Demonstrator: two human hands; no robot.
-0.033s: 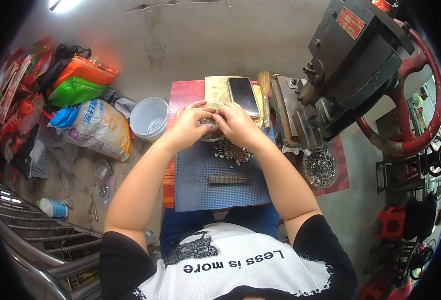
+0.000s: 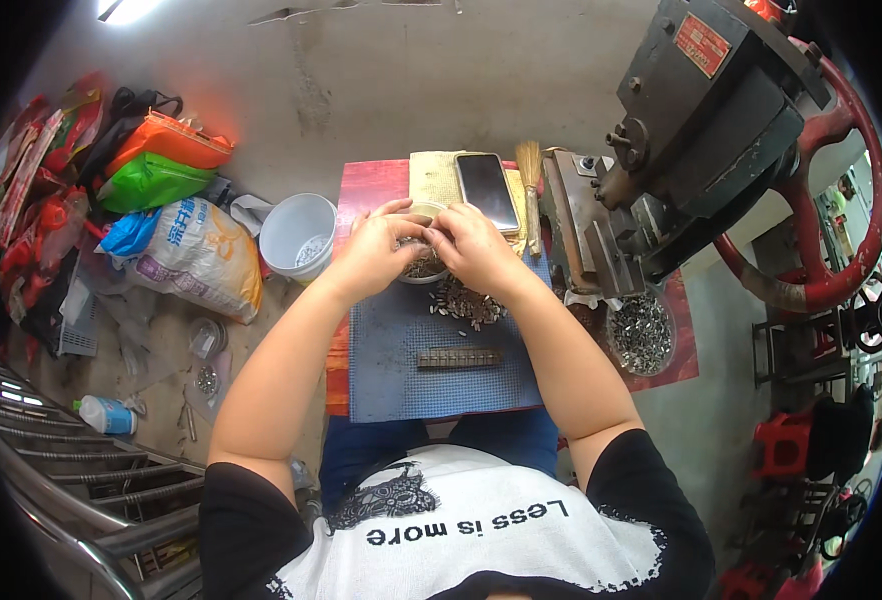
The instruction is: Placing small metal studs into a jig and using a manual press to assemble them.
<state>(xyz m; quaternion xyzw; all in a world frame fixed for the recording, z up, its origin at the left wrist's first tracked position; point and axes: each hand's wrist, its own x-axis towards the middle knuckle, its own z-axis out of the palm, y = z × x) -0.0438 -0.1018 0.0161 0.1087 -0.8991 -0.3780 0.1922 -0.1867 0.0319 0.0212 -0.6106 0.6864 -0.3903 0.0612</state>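
Note:
My left hand [image 2: 376, 252] and my right hand [image 2: 476, 250] meet above a small round bowl [image 2: 423, 279]. The fingertips of both are pinched together, almost touching; whatever they hold is too small or too hidden to name. Dark little pieces fill the part of the bowl that shows below my hands. Right beside it, a loose pile of small shiny metal pieces [image 2: 471, 304] is spread over a blue textured mat [image 2: 401, 385]. Closer to my body lies a narrow metal bar with a row of notches [image 2: 459, 359].
A dark press [image 2: 706, 130] with a red handwheel [image 2: 856, 270] rises at the right, above a round tray of metal pieces [image 2: 641, 338]. Behind my hands are a phone [image 2: 487, 190], a yellow cloth [image 2: 433, 178] and a brush [image 2: 529, 190]. A white bucket [image 2: 283, 225] stands left.

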